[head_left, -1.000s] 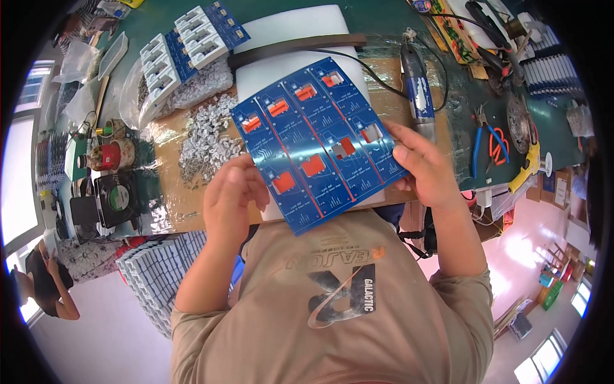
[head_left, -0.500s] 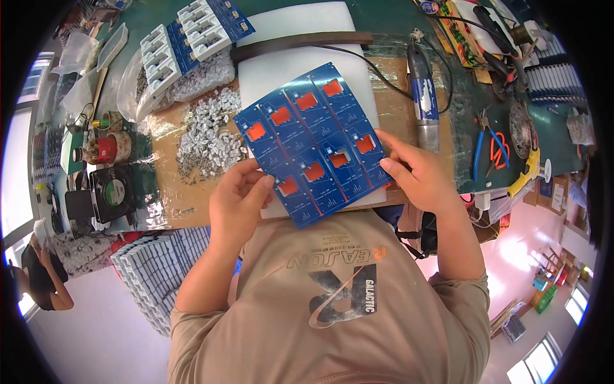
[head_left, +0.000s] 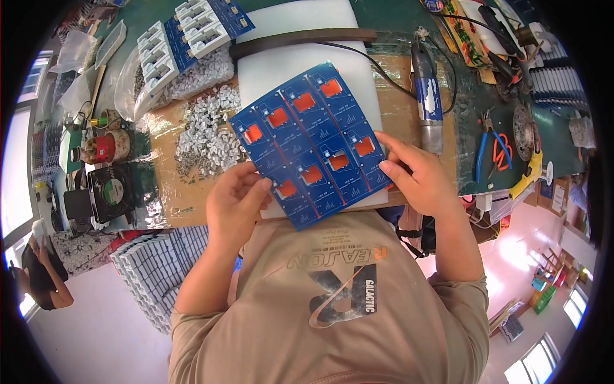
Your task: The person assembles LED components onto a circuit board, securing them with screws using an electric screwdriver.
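Note:
A blue circuit board panel (head_left: 313, 144), divided into several units with rectangular cutouts, is held tilted over the front edge of the bench. Orange-red shows through the cutouts; whether it is a separate sheet underneath I cannot tell. My left hand (head_left: 238, 203) pinches the panel's lower left edge between thumb and curled fingers. On the opposite edge, my right hand (head_left: 419, 174) grips with the thumb on top and the fingers partly beneath. Behind the panel lies a white foam pad (head_left: 265, 80), crossed by a dark bar (head_left: 307, 40).
Small metallic parts (head_left: 208, 137) lie heaped at left, below boards with white plastic pieces (head_left: 157, 54). To the right are a blue cylindrical power tool (head_left: 427, 96) with a cord, blue-handled pliers (head_left: 483, 153) and a yellow-handled tool (head_left: 529, 176). A black fan (head_left: 114, 192) stands at left.
The panel has shifted slightly left and its tilt has changed a little, with both hands keeping their hold.

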The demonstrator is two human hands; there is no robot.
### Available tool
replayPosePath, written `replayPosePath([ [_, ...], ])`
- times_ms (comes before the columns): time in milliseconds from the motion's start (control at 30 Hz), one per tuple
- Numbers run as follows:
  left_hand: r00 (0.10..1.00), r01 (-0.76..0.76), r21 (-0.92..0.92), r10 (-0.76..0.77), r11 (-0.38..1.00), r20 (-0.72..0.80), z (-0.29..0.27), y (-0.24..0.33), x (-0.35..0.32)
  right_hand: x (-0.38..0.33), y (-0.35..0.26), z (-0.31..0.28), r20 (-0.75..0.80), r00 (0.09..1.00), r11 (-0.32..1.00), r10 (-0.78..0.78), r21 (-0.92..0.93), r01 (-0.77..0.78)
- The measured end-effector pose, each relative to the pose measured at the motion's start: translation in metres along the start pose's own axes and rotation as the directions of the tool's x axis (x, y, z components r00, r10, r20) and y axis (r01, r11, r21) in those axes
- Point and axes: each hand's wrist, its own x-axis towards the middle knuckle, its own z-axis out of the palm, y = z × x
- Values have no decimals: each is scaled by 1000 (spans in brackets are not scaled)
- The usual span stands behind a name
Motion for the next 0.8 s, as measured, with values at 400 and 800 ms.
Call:
replayPosePath([
  [400,999,31,140,-27,990,-31,4,6,1,0,-3,1,-17,999,998,34,-59,-35],
  [800,1000,31,153,-31,988,-4,1,4,2,-7,-2,0,-25,1000,991,6,-133,-10],
])
